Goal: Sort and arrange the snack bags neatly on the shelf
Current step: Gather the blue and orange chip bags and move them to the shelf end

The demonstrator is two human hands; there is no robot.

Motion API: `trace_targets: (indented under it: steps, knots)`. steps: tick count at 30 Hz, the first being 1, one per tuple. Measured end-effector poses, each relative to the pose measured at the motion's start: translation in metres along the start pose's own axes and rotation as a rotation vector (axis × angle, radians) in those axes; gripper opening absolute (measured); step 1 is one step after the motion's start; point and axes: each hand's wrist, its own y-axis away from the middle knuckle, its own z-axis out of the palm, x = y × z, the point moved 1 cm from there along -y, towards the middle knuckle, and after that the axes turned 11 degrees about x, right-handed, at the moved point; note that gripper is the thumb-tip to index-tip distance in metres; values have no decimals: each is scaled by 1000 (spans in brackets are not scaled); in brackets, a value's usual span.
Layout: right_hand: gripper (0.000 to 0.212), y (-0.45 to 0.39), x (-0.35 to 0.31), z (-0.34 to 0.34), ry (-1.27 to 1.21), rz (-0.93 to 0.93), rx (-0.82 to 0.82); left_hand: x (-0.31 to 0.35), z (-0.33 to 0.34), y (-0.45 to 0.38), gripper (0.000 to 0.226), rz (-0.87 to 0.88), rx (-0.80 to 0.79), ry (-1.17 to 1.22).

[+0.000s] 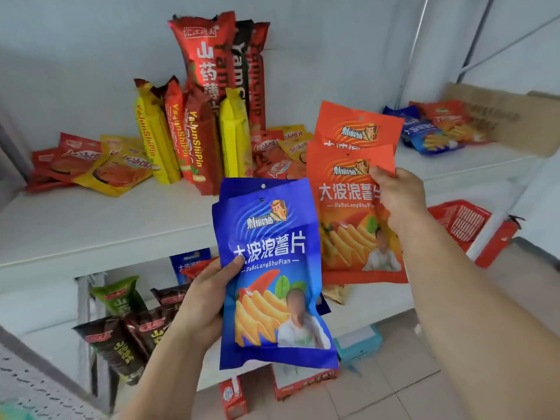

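Observation:
My left hand (202, 301) grips blue chip bags (272, 277) by their left edge, at least two stacked, held upright in front of the white shelf (100, 225). My right hand (397, 195) pinches two orange chip bags (348, 207) at their right edge, one fanned above the other, over the shelf's front edge. Tall red, yellow and black yam chip bags (209, 116) stand at the back of the shelf. Flat red and yellow packets (91, 162) lie to their left.
More blue and orange bags (436, 128) lie at the shelf's far right beside a cardboard box (515, 116). Green and dark bags (127, 322) stand on the lower shelf. A red basket (463, 222) and small boxes (303, 380) sit on the tiled floor.

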Motion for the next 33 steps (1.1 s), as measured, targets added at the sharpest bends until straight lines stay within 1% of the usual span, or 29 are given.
trace_targets:
  steps: [5, 8, 11, 16, 18, 23, 26, 29, 33]
  knots:
    - [13, -102, -3, -48, -10, 18, -7, -27, 109, -27, 35, 13, -12, 23]
    - [17, -157, -5, -73, -7, 22, -9, -42, 169, -39, 35, 10, -11, 53]
    - [13, -208, -6, -94, -13, 28, 1, -50, 221, -53, 41, 20, -23, 67]
    - [13, -285, -9, -120, -17, 19, 34, -53, 293, -84, 48, 34, -39, 45]
    - [14, -313, -13, -125, -27, 17, 35, -52, 320, -98, 48, 45, -52, 37]
    - [24, -381, -21, -122, -67, 2, 33, -50, 383, -142, 45, 42, -57, 48]
    - [19, -422, -27, -115, -74, -9, 32, -43, 417, -169, 37, 34, -96, 48]
    - [13, -463, -30, -107, -48, 22, 26, -30, 450, -192, 31, 52, -117, 25]
    - [10, -513, -37, -97, -73, 38, 16, -12, 491, -227, 28, 91, -83, -2]
